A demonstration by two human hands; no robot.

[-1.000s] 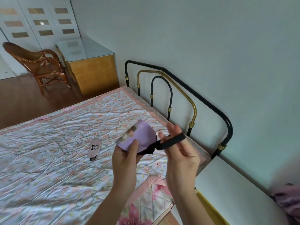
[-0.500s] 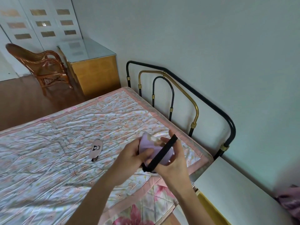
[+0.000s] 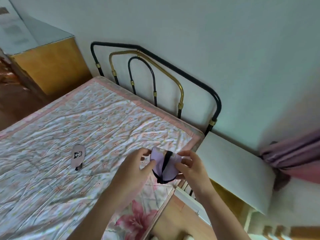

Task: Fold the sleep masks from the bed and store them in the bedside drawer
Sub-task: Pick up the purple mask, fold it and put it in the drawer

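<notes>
A lilac sleep mask [image 3: 171, 168], folded in half with its black strap wrapped across it, is held over the bed's near right corner. My left hand [image 3: 133, 170] pinches its left edge and my right hand [image 3: 192, 168] grips its right side. A second, pink sleep mask [image 3: 78, 155] with a small dark cat print lies folded on the floral quilt [image 3: 86, 122], to the left of my hands. The white-topped bedside table [image 3: 233, 168] stands just right of the bed; its drawer front is mostly hidden below the top.
A black and brass metal headboard [image 3: 180, 84] runs along the wall behind the bed. A yellow wooden cabinet [image 3: 50, 66] stands at the far left. A purple-pink curtain [image 3: 294, 156] hangs at the right, touching the bedside table's far end.
My hands lowered the lilac mask and wrapped the black strap around it. The view has tilted down and right, bringing more of the bedside table into sight.
</notes>
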